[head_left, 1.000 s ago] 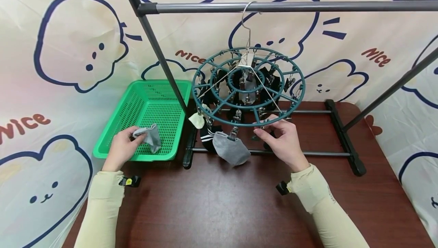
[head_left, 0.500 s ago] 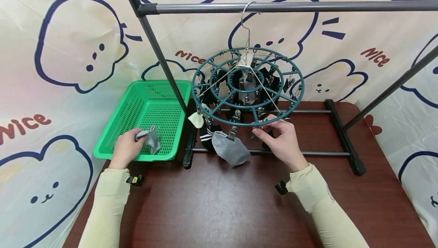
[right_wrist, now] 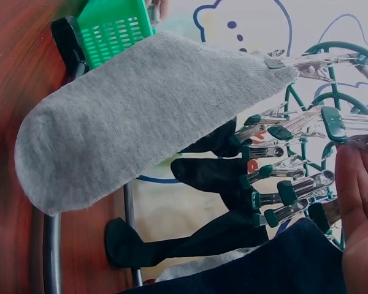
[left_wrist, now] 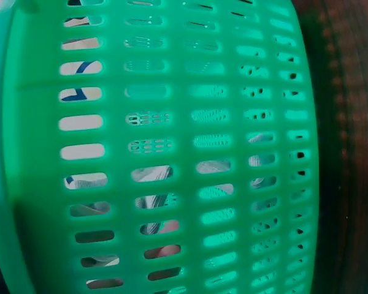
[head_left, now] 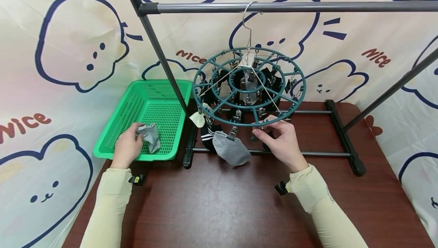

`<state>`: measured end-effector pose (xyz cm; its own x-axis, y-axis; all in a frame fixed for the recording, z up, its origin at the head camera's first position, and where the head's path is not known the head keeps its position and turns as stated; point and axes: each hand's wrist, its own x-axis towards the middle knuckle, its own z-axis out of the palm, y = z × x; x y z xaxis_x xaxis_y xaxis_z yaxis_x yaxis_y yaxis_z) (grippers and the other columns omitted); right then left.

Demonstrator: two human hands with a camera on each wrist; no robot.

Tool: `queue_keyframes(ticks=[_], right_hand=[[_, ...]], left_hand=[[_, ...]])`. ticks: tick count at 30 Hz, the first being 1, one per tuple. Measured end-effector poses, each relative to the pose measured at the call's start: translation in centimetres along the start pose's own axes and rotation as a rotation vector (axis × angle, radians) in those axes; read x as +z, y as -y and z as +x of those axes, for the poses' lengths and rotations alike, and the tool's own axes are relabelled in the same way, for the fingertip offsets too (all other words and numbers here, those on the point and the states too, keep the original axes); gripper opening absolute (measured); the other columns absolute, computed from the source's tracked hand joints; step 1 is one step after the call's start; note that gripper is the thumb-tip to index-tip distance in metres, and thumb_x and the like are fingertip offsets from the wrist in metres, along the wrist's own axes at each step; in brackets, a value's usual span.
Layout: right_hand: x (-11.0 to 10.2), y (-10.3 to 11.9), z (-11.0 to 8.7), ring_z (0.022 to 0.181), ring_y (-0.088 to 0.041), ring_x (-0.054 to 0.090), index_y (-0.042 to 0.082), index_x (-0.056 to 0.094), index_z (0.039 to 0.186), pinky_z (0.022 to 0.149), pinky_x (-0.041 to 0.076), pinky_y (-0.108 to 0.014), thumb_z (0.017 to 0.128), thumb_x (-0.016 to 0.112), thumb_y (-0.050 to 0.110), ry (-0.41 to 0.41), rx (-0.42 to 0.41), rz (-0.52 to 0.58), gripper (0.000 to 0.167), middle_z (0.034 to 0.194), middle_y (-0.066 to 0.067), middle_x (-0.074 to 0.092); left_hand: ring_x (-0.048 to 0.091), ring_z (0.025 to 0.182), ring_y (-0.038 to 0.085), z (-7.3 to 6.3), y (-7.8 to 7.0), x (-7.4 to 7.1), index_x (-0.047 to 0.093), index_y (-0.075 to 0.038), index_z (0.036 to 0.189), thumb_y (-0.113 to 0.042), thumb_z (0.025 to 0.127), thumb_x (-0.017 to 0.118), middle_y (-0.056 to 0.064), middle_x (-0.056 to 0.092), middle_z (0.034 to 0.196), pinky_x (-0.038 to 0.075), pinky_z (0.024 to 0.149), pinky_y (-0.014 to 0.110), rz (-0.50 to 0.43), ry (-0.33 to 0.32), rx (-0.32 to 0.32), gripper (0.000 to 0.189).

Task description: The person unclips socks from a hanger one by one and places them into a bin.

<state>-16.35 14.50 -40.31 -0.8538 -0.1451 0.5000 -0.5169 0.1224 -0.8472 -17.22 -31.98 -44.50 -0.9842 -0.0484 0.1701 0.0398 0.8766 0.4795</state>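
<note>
In green perforated plastic basket [head_left: 164, 88], nr front edge: grey cloth sock [head_left: 152, 138], pinched by L hand [head_left: 127, 146]; prob. light, soft, limp; best held at cuff. R hand [head_left: 284, 139]: pinches metal clip [right_wrist: 359, 125], front rim of round teal plastic hanger [head_left: 246, 124]. Poss. in way: second grey sock [head_left: 230, 148], hanging between; dark metal rack post [head_left: 161, 56], basket's R edge.
</note>
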Motion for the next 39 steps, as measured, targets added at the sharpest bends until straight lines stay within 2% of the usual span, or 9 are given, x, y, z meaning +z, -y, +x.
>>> queue_keyframes(ticks=[4,12,18,21,28,31,34,36,39], right_hand=[[0.03,-0.07,-0.06,0.076,-0.011,0.063,0.006,0.079,0.098,0.070,0.051,-0.024,0.088,0.075,-0.009,0.002,-0.002,0.010,0.018,0.088,0.007,0.069],[0.00,-0.07,-0.10,0.081,-0.011,0.063,0.003,0.079,0.099,0.073,0.051,-0.024,0.089,0.074,-0.009,0.008,0.001,0.030,0.017,0.088,0.005,0.069],[0.06,-0.08,-0.06,0.078,-0.011,0.063,0.004,0.078,0.099,0.073,0.053,-0.024,0.089,0.074,-0.010,0.011,0.001,0.027,0.017,0.087,0.005,0.069],[0.09,-0.12,-0.06,0.078,-0.011,0.063,0.007,0.079,0.099,0.072,0.052,-0.024,0.089,0.074,-0.010,0.013,-0.001,0.028,0.020,0.086,0.005,0.068],[0.05,-0.15,-0.05,0.080,-0.011,0.062,-0.001,0.077,0.098,0.072,0.052,-0.024,0.089,0.074,-0.009,0.019,0.002,0.025,0.013,0.086,0.005,0.068],[0.04,-0.15,-0.06,0.079,-0.011,0.063,-0.005,0.075,0.099,0.073,0.052,-0.024,0.089,0.074,-0.009,0.021,0.010,0.027,0.011,0.086,0.005,0.068],[0.01,-0.14,-0.08,0.079,-0.011,0.064,-0.004,0.076,0.099,0.073,0.053,-0.024,0.089,0.074,-0.009,0.019,0.015,0.026,0.012,0.087,0.005,0.068],[0.00,-0.13,-0.09,0.078,-0.011,0.064,-0.004,0.076,0.099,0.072,0.052,-0.024,0.089,0.074,-0.009,0.016,0.017,0.025,0.012,0.087,0.005,0.069],[-0.01,-0.08,-0.09,0.076,-0.011,0.063,-0.007,0.074,0.099,0.070,0.052,-0.024,0.089,0.074,-0.009,0.016,0.018,0.024,0.010,0.087,0.005,0.069]], left_hand=[[0.055,0.062,0.031,-0.01,-0.15,0.18,0.050,0.002,0.146,-0.006,0.106,0.050,0.032,0.063,0.119,0.037,0.052,0.039,-0.004,-0.018,-0.010,0.041],[0.066,0.101,0.048,-0.20,0.04,0.75,0.051,-0.003,0.144,-0.003,0.104,0.055,0.030,0.057,0.136,0.051,0.072,0.060,-0.054,-0.133,0.020,0.040],[0.068,0.103,0.048,-0.31,0.06,0.80,0.060,-0.002,0.124,-0.001,0.104,0.055,0.026,0.062,0.127,0.051,0.075,0.062,-0.055,-0.142,0.048,0.021],[0.068,0.103,0.048,-0.44,0.02,0.71,0.064,-0.001,0.124,-0.003,0.105,0.054,0.027,0.063,0.125,0.051,0.076,0.062,-0.048,-0.129,0.041,0.022],[0.068,0.081,0.039,-0.47,-0.17,0.49,0.066,0.002,0.131,-0.012,0.107,0.053,0.031,0.067,0.117,0.045,0.056,0.043,0.011,-0.083,-0.010,0.031],[0.059,0.059,0.030,-0.38,-0.28,0.40,0.065,0.003,0.133,-0.016,0.107,0.054,0.026,0.070,0.089,0.037,0.048,0.036,0.040,-0.040,-0.043,0.035],[0.044,0.045,0.022,-0.28,-0.39,0.25,0.064,0.003,0.135,-0.021,0.107,0.054,0.014,0.058,0.062,0.031,0.043,0.034,0.072,0.020,-0.070,0.038],[0.038,0.044,0.020,-0.19,-0.35,0.15,0.062,0.001,0.138,-0.025,0.107,0.053,0.009,0.051,0.057,0.030,0.042,0.035,0.096,0.064,-0.082,0.041],[0.042,0.050,0.023,-0.02,-0.25,0.00,0.062,-0.001,0.139,-0.031,0.107,0.053,0.013,0.056,0.064,0.031,0.044,0.036,0.133,0.122,-0.101,0.044]])
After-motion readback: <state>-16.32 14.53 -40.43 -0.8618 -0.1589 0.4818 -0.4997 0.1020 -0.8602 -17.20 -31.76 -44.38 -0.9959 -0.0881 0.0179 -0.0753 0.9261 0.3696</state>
